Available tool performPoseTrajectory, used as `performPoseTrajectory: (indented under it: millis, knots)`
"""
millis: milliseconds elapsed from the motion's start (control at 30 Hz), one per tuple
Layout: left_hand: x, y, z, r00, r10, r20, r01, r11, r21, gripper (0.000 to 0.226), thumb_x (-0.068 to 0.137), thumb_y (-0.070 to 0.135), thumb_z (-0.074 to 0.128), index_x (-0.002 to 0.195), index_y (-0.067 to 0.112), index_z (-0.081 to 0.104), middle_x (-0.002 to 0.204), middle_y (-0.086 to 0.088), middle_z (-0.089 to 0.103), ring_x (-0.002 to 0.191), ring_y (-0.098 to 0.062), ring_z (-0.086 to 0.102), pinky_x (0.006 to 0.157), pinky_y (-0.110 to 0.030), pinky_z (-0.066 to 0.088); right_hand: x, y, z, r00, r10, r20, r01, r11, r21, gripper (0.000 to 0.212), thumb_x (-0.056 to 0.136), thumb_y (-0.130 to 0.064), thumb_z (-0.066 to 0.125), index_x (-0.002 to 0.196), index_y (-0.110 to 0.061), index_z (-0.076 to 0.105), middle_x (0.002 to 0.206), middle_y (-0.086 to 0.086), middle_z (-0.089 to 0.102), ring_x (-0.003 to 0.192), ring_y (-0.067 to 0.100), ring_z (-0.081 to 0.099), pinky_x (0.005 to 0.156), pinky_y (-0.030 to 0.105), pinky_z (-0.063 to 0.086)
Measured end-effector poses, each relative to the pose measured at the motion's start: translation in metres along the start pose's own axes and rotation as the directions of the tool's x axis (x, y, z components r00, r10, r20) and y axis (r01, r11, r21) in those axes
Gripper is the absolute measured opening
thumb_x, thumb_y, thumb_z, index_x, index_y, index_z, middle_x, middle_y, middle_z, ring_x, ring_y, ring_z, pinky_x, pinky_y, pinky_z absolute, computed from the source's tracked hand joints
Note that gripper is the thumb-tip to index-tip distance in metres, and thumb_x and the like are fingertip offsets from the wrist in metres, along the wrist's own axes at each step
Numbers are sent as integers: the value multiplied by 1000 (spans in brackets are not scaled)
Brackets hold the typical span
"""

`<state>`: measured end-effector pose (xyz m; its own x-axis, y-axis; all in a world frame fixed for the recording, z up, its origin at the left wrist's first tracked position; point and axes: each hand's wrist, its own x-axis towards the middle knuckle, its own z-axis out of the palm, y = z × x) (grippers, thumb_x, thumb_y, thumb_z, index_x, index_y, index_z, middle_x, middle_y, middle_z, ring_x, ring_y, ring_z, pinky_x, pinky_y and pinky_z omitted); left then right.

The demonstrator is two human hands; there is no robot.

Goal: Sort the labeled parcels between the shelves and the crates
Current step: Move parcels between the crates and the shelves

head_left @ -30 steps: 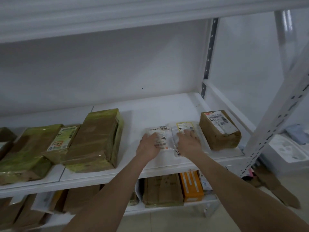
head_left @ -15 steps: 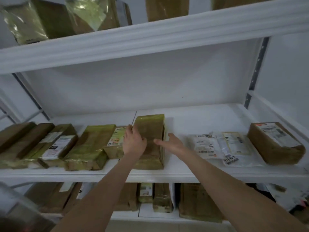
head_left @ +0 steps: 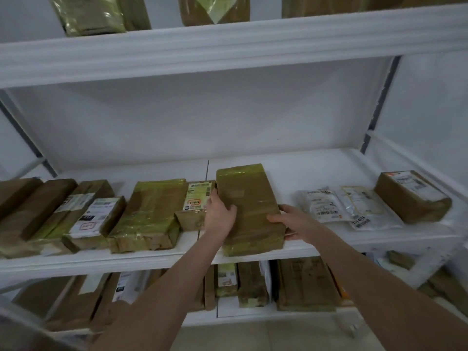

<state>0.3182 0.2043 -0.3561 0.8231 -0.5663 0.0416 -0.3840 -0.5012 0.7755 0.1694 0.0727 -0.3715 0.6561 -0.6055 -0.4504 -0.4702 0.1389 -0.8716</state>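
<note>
A long brown parcel (head_left: 249, 198) wrapped in yellowish tape lies on the middle shelf (head_left: 316, 163), its near end at the shelf's front edge. My left hand (head_left: 219, 215) grips its left side, thumb on top. My right hand (head_left: 293, 221) holds its right side near the front corner, fingers curled round the edge. A small labeled box (head_left: 196, 206) sits just left of it, partly behind my left hand. Two flat white plastic mailers (head_left: 339, 205) lie to the right, then a brown box (head_left: 411, 197) with a white label.
More taped brown parcels (head_left: 149, 214) line the shelf's left half. The top shelf (head_left: 228, 44) carries several parcels, and the lower shelf (head_left: 304, 285) holds upright ones. A white upright post (head_left: 379, 102) stands at the right.
My hands left the white mailers and moved left to the long brown parcel. Both now hold its sides, and the view has shifted left and up.
</note>
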Motion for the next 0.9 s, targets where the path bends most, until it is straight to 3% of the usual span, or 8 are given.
performPoseTrajectory:
  millis: [100,200,300,467,600,733,800,900]
  knots:
    - [-6,2,0,988,-136,73,148,969,-198,66,88,16,62,144,9,28,138,-14,48,125,-33,49,104,-47,42,-14,11,-8,999,17,37,-16,1000,-26,73,80,-25,76,143,-25,39,115,1,65,100,20,63,84,37,51]
    - [-19,1,0,977,-200,76,212,957,-199,68,86,15,66,143,7,30,138,-15,48,126,-33,48,103,-45,43,-27,19,-18,996,52,68,-47,996,-81,74,79,-21,77,142,-26,39,115,0,63,101,19,62,80,34,53]
    - [-38,-5,2,955,-200,217,253,933,-255,57,85,12,68,137,8,44,131,-13,56,115,-29,55,99,-42,46,-41,24,-28,991,96,94,-82,987,-140,78,76,-21,78,142,-27,38,114,0,61,100,22,62,80,37,55]
    - [-67,-7,11,904,-215,371,381,800,-464,73,83,3,69,143,25,35,99,-3,64,87,-18,63,66,-31,52,-58,39,-31,1000,6,27,-5,1000,-14,79,76,-45,76,142,-25,37,133,4,53,109,25,57,94,47,49]
    - [-75,4,1,948,-104,302,253,821,-511,69,84,0,66,141,26,37,119,-6,60,99,-21,62,75,-33,54,-66,38,-31,996,-94,6,94,995,37,66,80,-29,76,138,-24,43,111,-6,60,95,12,58,84,36,48]
    - [-73,23,-23,962,-26,271,178,814,-554,77,84,-12,57,148,22,31,135,-7,52,114,-29,57,96,-46,50,-75,23,-42,988,-154,19,150,981,125,58,87,-36,68,139,-31,43,124,-4,60,112,19,58,96,40,47]
    - [-74,29,-31,960,7,279,162,799,-579,78,83,-16,54,148,22,32,135,-8,52,117,-31,55,97,-46,49,-79,15,-51,988,-154,9,150,971,185,48,91,-46,59,135,-32,47,129,-6,57,116,20,55,99,40,45]
    - [-79,34,-37,963,42,265,139,764,-630,73,82,-20,51,142,21,42,131,-5,53,117,-29,55,89,-39,52,-86,7,-60,981,-193,2,189,966,176,39,94,-39,56,132,-27,52,125,-6,59,107,18,60,90,35,47]
